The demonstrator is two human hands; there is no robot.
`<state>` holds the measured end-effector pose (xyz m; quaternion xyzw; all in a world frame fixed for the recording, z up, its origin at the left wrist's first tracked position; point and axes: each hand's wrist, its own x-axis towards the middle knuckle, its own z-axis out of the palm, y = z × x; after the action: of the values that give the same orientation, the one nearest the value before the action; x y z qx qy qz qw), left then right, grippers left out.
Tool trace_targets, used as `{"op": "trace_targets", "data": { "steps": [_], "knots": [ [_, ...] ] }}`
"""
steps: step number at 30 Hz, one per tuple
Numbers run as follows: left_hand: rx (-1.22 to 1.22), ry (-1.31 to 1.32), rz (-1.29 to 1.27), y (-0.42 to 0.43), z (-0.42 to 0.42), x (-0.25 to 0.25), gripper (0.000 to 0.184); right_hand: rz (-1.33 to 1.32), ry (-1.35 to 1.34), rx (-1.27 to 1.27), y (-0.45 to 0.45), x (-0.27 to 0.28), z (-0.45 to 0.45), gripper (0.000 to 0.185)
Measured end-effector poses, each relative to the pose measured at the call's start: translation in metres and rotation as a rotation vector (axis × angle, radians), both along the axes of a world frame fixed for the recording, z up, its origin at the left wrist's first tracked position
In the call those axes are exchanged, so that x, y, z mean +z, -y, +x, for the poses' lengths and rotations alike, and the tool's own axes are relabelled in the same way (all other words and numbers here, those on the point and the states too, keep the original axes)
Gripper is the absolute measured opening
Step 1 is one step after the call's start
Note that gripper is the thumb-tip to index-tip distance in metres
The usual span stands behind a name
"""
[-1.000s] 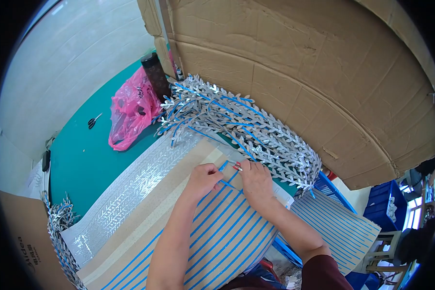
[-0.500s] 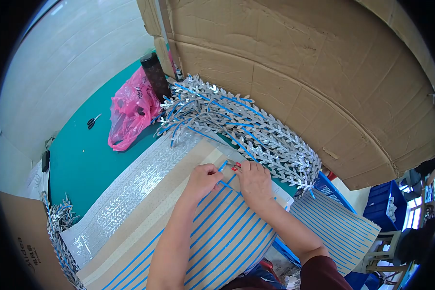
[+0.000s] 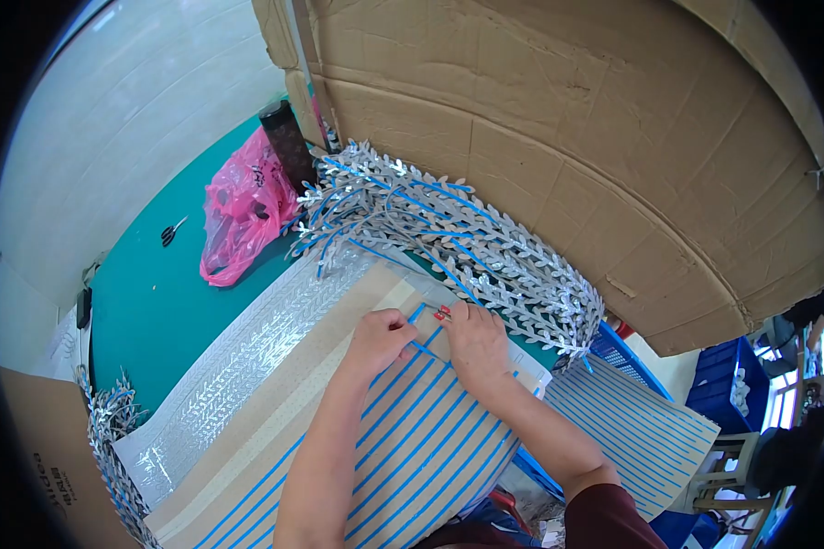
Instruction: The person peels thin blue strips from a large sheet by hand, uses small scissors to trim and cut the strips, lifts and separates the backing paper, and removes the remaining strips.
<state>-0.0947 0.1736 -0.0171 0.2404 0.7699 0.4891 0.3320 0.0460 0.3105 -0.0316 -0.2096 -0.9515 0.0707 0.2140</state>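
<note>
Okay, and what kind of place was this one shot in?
Probably a small workshop or craft assembly area: a green worktable holds a heap of silvery leaf-shaped trim, a board with blue strips lies under the hands, and blue crates stand off to the right.

A thin blue strip [image 3: 425,349] slants, partly raised, over a brown sheet [image 3: 412,414] with parallel blue stripes; a small red-handled tool [image 3: 442,313] is near the strip.

The green tabletop [image 3: 146,302] offers open room left of the pink bag [image 3: 244,215], with only the scissors [image 3: 172,231] there. Beyond the sheets, the leafy silver strands [image 3: 458,242] and cardboard wall [image 3: 540,137] block the way.
</note>
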Motion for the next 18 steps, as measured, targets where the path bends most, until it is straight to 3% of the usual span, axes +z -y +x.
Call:
{"op": "trace_targets", "data": {
  "steps": [18],
  "knots": [
    [-0.006,-0.012,0.017,0.0005,-0.0021,-0.0055,0.017,-0.001,-0.017,-0.026,-0.0002,-0.002,-0.0028,0.026]
  ]
}}
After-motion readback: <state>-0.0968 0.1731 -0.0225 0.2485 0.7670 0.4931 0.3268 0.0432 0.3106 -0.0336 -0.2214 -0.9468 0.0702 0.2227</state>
